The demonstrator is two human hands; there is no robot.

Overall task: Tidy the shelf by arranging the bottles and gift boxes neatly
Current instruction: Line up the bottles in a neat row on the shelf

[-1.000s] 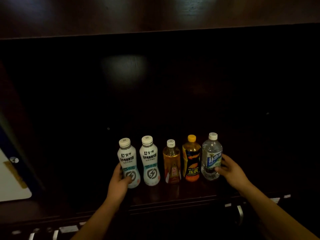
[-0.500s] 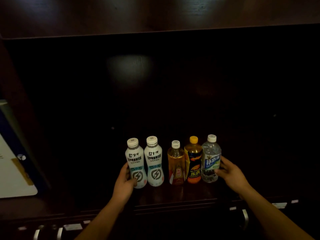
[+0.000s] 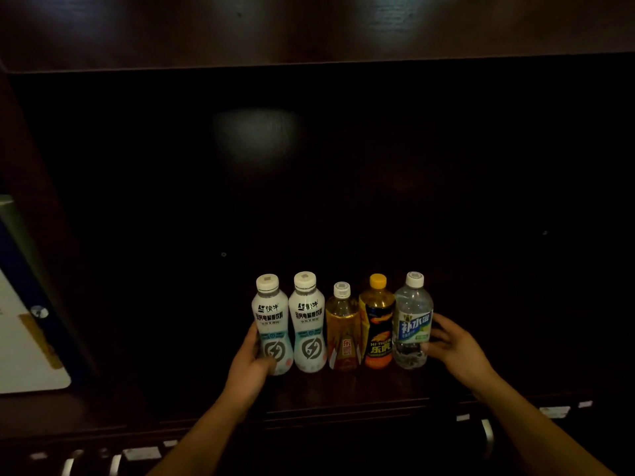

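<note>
Several bottles stand upright in a tight row near the front of the dark shelf [image 3: 343, 393]. From the left: a white bottle [image 3: 271, 317], a second white bottle [image 3: 307, 321], a small amber bottle [image 3: 342, 324], a yellow-capped orange bottle [image 3: 378, 324] and a clear water bottle [image 3: 412, 317]. My left hand [image 3: 251, 365] wraps the lower left side of the leftmost white bottle. My right hand [image 3: 453, 345] presses its fingers against the right side of the water bottle. No gift box is identifiable in the dark.
A white and blue panel [image 3: 24, 338] leans at the far left. The shelf's back wall and the board above are dark wood. Pale labels and metal hooks [image 3: 488, 434] line the front rail below.
The bottles now stand closer together, the gaps between them squeezed shut. Both hands stay on the outer bottles. The view has shifted slightly right.
</note>
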